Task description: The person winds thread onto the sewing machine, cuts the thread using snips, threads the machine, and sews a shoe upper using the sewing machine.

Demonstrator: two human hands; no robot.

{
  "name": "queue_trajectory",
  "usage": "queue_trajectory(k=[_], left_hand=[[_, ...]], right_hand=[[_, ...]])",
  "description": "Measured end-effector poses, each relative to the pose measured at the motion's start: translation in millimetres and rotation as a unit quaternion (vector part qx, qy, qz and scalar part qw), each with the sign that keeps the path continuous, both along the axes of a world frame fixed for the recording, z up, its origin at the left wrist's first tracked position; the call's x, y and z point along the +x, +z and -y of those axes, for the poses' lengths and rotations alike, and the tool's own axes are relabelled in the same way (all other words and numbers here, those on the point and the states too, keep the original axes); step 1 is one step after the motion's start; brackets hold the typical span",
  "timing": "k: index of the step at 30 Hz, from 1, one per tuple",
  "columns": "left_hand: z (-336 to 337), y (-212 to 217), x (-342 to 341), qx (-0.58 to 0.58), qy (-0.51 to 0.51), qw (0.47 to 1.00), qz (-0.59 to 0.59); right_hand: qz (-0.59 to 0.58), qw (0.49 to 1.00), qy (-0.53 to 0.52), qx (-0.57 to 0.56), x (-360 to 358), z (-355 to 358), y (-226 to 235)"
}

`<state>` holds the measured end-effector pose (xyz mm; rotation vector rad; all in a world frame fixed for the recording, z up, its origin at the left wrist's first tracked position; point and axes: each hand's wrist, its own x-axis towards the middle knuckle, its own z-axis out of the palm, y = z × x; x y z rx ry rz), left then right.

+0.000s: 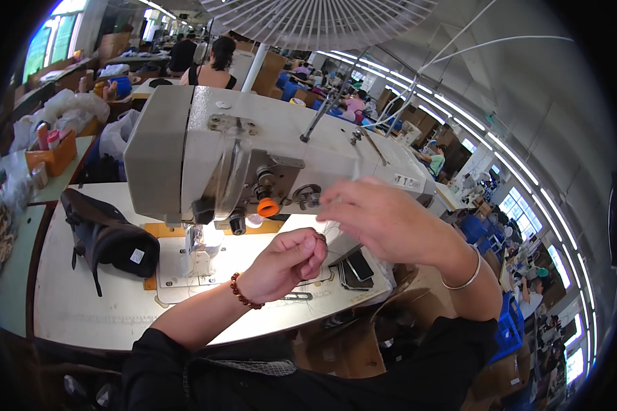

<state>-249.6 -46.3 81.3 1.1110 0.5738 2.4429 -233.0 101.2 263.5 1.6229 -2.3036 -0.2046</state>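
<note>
My left hand (pixel 291 262), with a beaded bracelet on its wrist, is closed in a pinch in front of the sewing machine (pixel 274 123). A small dark thing shows at its fingertips, too little of it to name, and fine thread-like lines run near it. My right hand (pixel 384 216) is raised just right of the left, its fingers bent and slightly blurred, close to the machine's tension dial (pixel 307 196); whether they hold anything is hidden. An orange round knob (pixel 267 207) sits left of that dial. Under both hands lies the lit white machine table (pixel 110 308).
A black bag-like piece (pixel 110 233) lies on the table left of the needle area. Thread snips (pixel 297 296) and a dark phone-like object (pixel 358 267) lie at the right. An orange box (pixel 53 154) stands far left. Cardboard boxes (pixel 349 349) are below the table edge.
</note>
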Motion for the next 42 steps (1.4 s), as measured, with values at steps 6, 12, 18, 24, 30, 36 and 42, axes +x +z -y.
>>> queue_trajectory(k=[6, 12, 18, 24, 30, 36, 42], left_hand=[[27, -19, 3, -0.206, 0.237, 0.926, -0.208], [38, -20, 13, -0.352, 0.441, 0.778, -0.278], [53, -33, 12, -0.41, 0.407, 0.752, -0.316], [57, -54, 9, -0.465, 0.384, 0.738, -0.304], [68, -85, 4, -0.471, 0.419, 0.73, -0.264], [71, -91, 5, -0.463, 0.485, 0.69, -0.272], [58, -84, -13, -0.455, 0.548, 0.676, -0.187]], right_hand=[[-0.094, 0.991, -0.022, 0.094, -1, 0, 17], [-0.111, 0.988, -0.02, 0.11, -10, -1, 14], [-0.16, 0.982, -0.031, 0.093, -5, 3, 16], [-0.199, 0.972, -0.056, 0.109, -5, 5, 12], [-0.218, 0.968, -0.054, 0.112, -7, 8, 7], [-0.118, 0.986, -0.021, 0.116, -7, 3, -12], [-0.076, 0.991, -0.101, 0.051, -18, -8, -18]])
